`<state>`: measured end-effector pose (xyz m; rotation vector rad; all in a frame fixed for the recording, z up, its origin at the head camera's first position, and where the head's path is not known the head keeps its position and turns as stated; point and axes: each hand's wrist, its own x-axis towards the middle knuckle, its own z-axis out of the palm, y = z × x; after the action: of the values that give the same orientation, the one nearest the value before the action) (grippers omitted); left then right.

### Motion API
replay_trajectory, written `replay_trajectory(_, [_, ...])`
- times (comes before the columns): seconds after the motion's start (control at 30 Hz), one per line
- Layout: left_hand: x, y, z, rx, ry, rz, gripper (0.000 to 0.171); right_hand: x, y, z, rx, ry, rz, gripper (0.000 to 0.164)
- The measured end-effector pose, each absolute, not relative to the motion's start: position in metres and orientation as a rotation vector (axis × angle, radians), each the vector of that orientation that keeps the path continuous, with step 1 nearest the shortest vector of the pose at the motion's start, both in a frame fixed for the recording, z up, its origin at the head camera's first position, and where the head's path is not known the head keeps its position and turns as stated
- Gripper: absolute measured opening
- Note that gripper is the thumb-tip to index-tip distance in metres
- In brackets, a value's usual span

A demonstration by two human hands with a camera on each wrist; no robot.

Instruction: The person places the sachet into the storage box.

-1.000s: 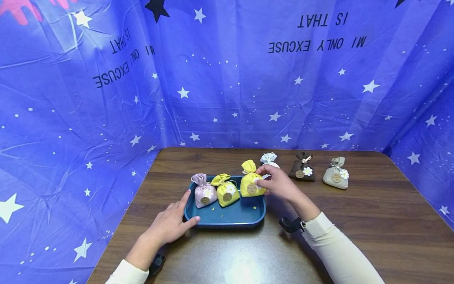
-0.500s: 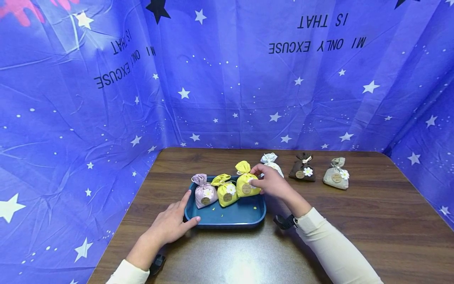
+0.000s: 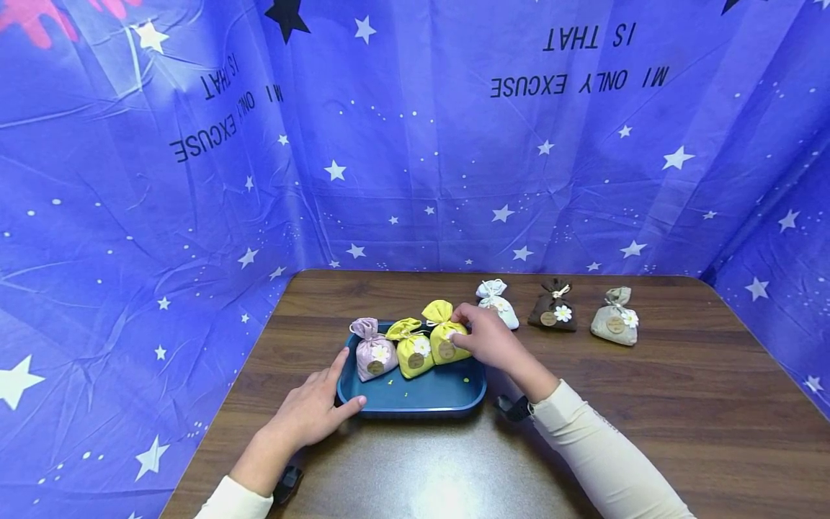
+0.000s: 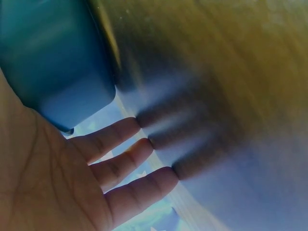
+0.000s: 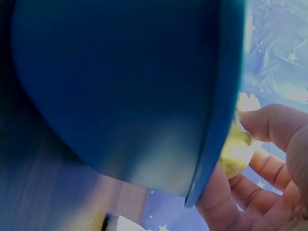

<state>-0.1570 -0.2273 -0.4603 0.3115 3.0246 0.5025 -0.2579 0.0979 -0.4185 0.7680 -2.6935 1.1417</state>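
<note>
A blue tray [image 3: 415, 396] holds a pinkish-mauve drawstring sachet [image 3: 375, 360] and a yellow sachet [image 3: 415, 353], side by side. A second yellow sachet [image 3: 442, 339] leans at the tray's back right, where my right hand [image 3: 493, 339] pinches its side between thumb and fingers. The right wrist view shows part of this yellow cloth [image 5: 236, 154] behind the tray wall [image 5: 134, 96], between thumb and fingers. My left hand [image 3: 311, 407] rests at the tray's left end, thumb along the front rim. In the left wrist view its fingers [image 4: 139, 192] are extended, tips on the table.
Behind my right hand stands a white sachet [image 3: 496, 303]. A dark brown sachet [image 3: 551, 306] and a beige sachet [image 3: 614, 317] stand further right on the wooden table [image 3: 681, 396]. A blue star-patterned curtain [image 3: 441, 180] surrounds the table's back and sides.
My right hand has moved left and slightly down with the second yellow sachet, bringing it against the first yellow one. More of the white sachet now shows. The left hand has stayed still.
</note>
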Motion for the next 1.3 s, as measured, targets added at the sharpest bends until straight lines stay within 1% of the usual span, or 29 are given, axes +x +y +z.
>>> replay_trajectory(0.17, [-0.156,-0.227,-0.459,0.322,3.029,0.497,0.092,-0.256,0.092,-0.418,0.765,-2.730,1.035,0.017])
replay_trajectory(0.6, [-0.158,-0.227,-0.460,0.323,3.026,0.498,0.094,-0.253,0.087,-0.417,0.715,-2.775,1.069,0.017])
replay_trajectory(1.03, [-0.157,-0.225,-0.460,0.316,3.022,0.485,0.093,-0.251,0.092,-0.424,0.688,-2.775,1.048,0.017])
replay_trajectory(1.3, [-0.157,-0.226,-0.461,0.302,3.023,0.490,0.093,-0.249,0.102,-0.418,0.671,-2.731,1.066,0.015])
